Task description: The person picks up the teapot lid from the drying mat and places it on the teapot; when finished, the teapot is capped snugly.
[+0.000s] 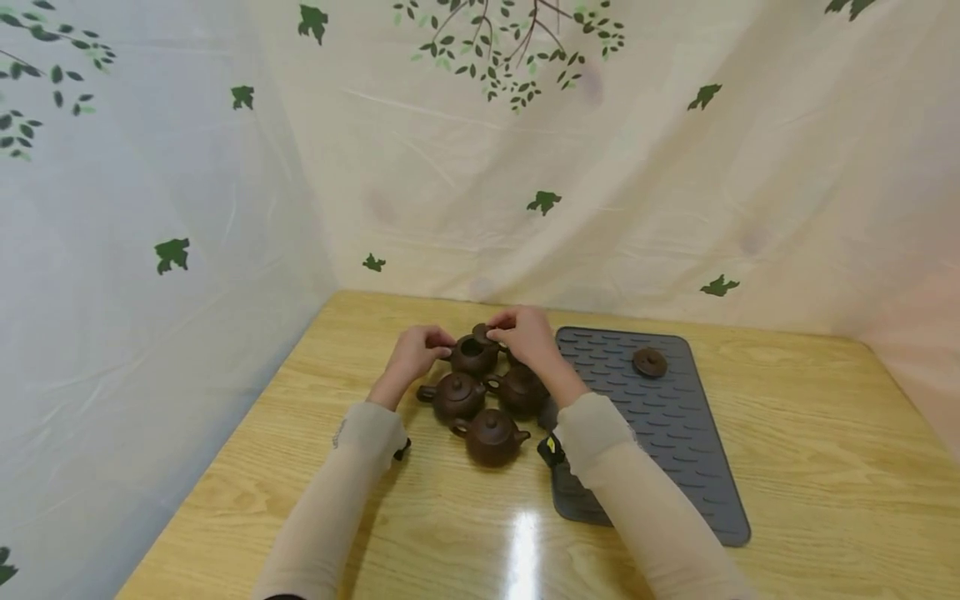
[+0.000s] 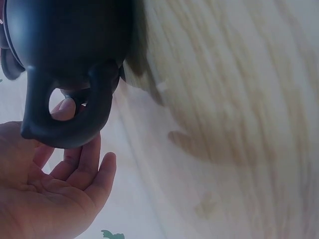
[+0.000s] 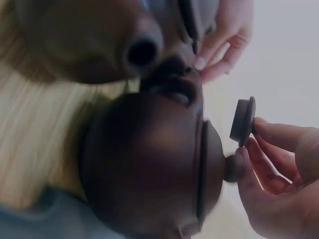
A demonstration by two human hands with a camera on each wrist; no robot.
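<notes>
In the head view, my left hand [image 1: 420, 354] pinches the handle of a dark brown teapot [image 1: 467, 364], whose round mouth is uncovered. My right hand [image 1: 527, 335] holds a small teapot lid [image 3: 242, 120] by its knob, tilted on edge beside that mouth. Nearer me sit lidded teapots of the same kind: one at left [image 1: 457, 398], one at right [image 1: 519, 392] and one in front [image 1: 492, 439]. The left wrist view shows another teapot's looped handle [image 2: 65, 132] in front of my left fingers. A lidded pot [image 3: 144, 159] fills much of the right wrist view.
A grey ridged mat [image 1: 667, 450] lies to the right under my right forearm. On it rests a round brown lid [image 1: 649, 362]. The wooden table [image 1: 450, 533] ends at a leaf-printed cloth [image 1: 450, 208] behind, with more cloth at the left.
</notes>
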